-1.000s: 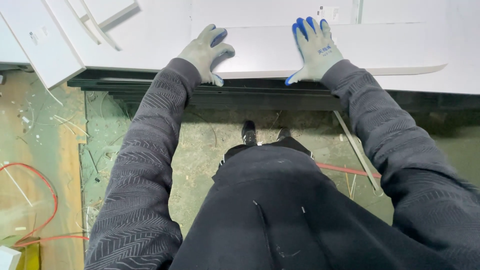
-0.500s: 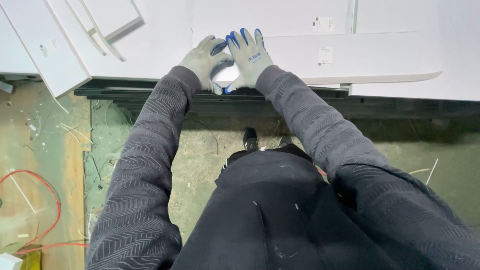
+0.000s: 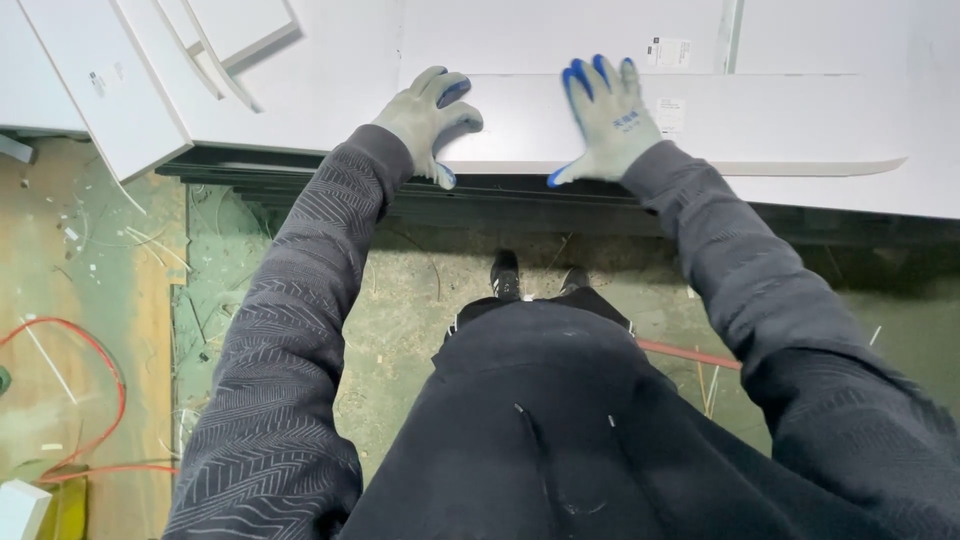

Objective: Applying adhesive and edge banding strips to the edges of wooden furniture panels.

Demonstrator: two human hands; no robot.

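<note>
Head view
Left hand [image 3: 430, 118]: gloved in grey and blue; it is laid on the near left end of the white panel [image 3: 740, 125], fingers curled, the thumb hooked over the near edge. Whether the edge is truly gripped cannot be told.
Right hand [image 3: 606, 118]: gloved alike; it is spread flat on the panel's top, fingers straight and apart, the thumb stretched along the near edge. Nothing is grasped.
Panel: a long white board is seen lying flat on the bench [image 3: 330, 90], along its near edge, its right end reaching well past the right hand.
Label [image 3: 671, 112]: a small sticker is seen on the panel, just beside the right hand.
Other boards [image 3: 120, 95]: white pieces are stacked askew at the left.
Floor [image 3: 420, 290]: it is strewn with chips; a red cable [image 3: 95, 370] is looped at the left.
</note>
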